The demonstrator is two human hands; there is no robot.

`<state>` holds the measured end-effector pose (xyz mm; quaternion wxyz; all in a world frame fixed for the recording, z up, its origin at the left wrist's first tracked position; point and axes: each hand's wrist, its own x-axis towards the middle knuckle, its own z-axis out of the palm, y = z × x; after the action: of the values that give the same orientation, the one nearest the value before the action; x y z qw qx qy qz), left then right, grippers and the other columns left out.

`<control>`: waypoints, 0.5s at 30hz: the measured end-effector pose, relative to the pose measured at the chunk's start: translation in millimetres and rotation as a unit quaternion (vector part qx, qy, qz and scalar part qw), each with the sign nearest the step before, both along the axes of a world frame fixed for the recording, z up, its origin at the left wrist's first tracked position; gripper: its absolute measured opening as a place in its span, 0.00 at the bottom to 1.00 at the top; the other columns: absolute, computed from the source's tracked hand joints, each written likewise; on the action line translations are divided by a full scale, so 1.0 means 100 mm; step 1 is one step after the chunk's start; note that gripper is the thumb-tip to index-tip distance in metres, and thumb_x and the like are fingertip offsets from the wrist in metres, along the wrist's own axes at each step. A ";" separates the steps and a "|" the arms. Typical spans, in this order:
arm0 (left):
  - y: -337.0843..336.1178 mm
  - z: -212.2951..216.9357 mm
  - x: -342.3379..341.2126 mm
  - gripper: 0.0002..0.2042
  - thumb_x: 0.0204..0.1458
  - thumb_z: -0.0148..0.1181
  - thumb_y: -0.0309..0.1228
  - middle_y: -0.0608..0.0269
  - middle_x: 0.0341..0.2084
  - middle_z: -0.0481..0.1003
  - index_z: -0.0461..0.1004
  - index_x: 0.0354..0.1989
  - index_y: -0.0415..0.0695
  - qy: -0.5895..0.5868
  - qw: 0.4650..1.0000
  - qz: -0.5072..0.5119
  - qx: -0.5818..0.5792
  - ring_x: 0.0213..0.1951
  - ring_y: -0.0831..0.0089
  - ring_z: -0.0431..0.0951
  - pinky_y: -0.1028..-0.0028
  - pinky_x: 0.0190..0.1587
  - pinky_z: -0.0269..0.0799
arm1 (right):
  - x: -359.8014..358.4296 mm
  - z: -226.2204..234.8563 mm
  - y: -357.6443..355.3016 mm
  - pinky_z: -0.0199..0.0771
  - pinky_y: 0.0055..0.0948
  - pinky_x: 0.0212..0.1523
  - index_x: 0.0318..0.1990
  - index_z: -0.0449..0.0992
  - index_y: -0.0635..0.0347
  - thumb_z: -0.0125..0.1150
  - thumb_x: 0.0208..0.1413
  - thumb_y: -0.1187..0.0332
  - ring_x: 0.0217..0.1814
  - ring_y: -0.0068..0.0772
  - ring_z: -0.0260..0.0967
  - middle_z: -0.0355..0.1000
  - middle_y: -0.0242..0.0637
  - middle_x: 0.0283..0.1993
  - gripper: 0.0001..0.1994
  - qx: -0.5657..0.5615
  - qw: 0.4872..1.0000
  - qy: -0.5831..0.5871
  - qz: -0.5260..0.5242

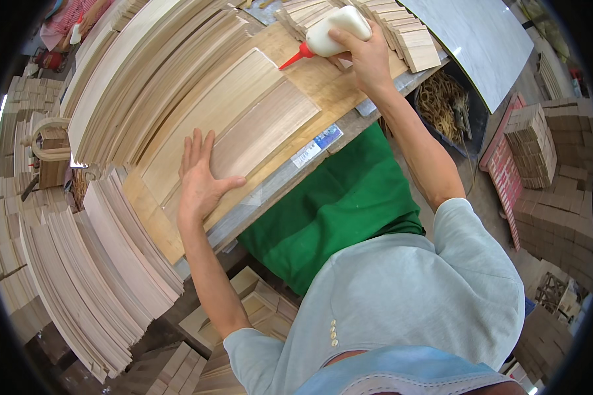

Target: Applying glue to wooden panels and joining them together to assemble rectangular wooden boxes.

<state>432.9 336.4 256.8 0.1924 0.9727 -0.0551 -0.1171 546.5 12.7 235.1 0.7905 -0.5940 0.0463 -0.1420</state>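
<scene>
The pale board (225,99) lies flat on the counter (333,79), a second board (270,125) just beside its near long side. The left hand (202,184) is wide open, palm down near the pale board's left end, with its fingers together on the wood and its thumb stuck out toward the near side; it grips nothing. The right hand (367,58), raised beyond the pale board's right end, is partly closed, fingers and thumb wrapped around a white squeeze bottle (340,30). The bottle is tipped so that its red nozzle (298,54) points down at the pale board's right end, where a thin white line (267,58) runs along the edge; whether the tip touches is too small to tell. Along the pale board's far side stands a row of long wooden strips (122,85). Small wooden pieces (418,49) are stacked past its right end, and green cloth (339,204) hangs on its near side.
</scene>
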 end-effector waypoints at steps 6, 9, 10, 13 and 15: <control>-0.01 -0.01 0.01 0.53 0.26 0.75 0.42 0.51 0.70 0.46 0.55 0.68 0.46 -0.004 1.000 -0.004 -0.003 0.72 0.56 0.41 0.59 0.71 0.40 | -0.07 -0.12 -0.15 0.79 0.29 0.29 0.54 0.58 0.69 0.70 0.49 0.68 0.41 0.35 0.75 0.71 0.45 0.43 0.30 -0.014 1.000 -0.006 0.006; 0.00 -0.01 0.01 0.53 0.26 0.76 0.41 0.51 0.70 0.46 0.55 0.68 0.46 -0.004 1.000 -0.004 -0.001 0.72 0.56 0.41 0.59 0.71 0.40 | -0.15 -0.12 -0.19 0.80 0.29 0.30 0.54 0.59 0.69 0.70 0.48 0.68 0.40 0.35 0.76 0.71 0.44 0.42 0.29 -0.017 1.000 0.000 0.002; 0.00 -0.01 0.01 0.54 0.25 0.76 0.41 0.51 0.70 0.46 0.55 0.68 0.46 -0.006 1.000 -0.005 0.000 0.72 0.56 0.41 0.59 0.71 0.40 | -0.18 -0.12 -0.20 0.80 0.29 0.30 0.54 0.59 0.69 0.70 0.48 0.68 0.40 0.35 0.76 0.71 0.44 0.42 0.29 -0.018 1.000 0.000 0.002; 0.00 -0.02 0.02 0.54 0.25 0.76 0.42 0.51 0.70 0.46 0.55 0.68 0.46 -0.007 1.000 -0.006 -0.001 0.72 0.56 0.41 0.59 0.71 0.40 | -0.25 -0.12 -0.24 0.81 0.30 0.32 0.54 0.60 0.69 0.70 0.49 0.68 0.41 0.35 0.75 0.71 0.44 0.44 0.29 -0.003 1.000 -0.001 0.008; 0.00 -0.03 0.01 0.54 0.25 0.76 0.42 0.51 0.70 0.46 0.55 0.68 0.46 -0.005 1.000 -0.005 -0.004 0.72 0.56 0.40 0.59 0.71 0.40 | -0.31 -0.12 -0.27 0.83 0.32 0.35 0.54 0.60 0.69 0.69 0.49 0.69 0.43 0.36 0.75 0.71 0.43 0.45 0.28 -0.001 1.000 0.010 -0.009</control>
<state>434.4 336.4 254.1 0.1953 0.9723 -0.0617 -0.1127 515.8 -13.9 223.2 0.7879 -0.5961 0.0590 -0.1429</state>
